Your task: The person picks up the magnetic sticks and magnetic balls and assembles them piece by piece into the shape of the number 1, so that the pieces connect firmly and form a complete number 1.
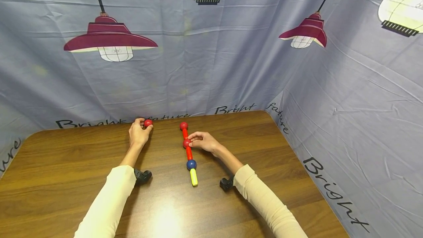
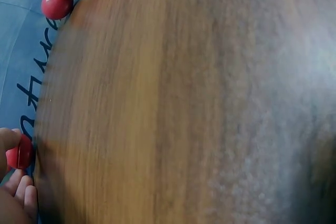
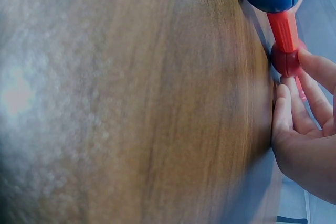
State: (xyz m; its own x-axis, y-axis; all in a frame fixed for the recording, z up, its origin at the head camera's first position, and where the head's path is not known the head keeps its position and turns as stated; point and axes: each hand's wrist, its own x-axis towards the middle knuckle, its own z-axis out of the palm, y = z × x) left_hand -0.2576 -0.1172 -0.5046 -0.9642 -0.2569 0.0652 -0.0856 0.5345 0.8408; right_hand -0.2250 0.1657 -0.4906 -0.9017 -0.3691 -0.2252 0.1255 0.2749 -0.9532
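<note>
On the table lies a chain of balls and rods: a far red ball (image 1: 183, 126), a red rod (image 1: 185, 134), a middle red ball (image 1: 186, 143), another red rod (image 1: 189, 153), a blue ball (image 1: 191, 164) and a yellow rod (image 1: 194, 177) at the near end. My right hand (image 1: 205, 142) pinches the middle red ball between thumb and fingers, reaching in from the right. Left of the chain, by the table's back edge, my left hand (image 1: 138, 134) pinches a separate red ball (image 1: 148, 123). In the left wrist view this loose ball (image 2: 20, 152) shows a seam.
The wooden table (image 1: 82, 164) ends at the back against a grey-blue curtain (image 1: 185, 72) printed with lamps and lettering. A second stretch of curtain runs along the right side. Each wrist wears a black device, one on the left (image 1: 143, 176), one on the right (image 1: 226, 184).
</note>
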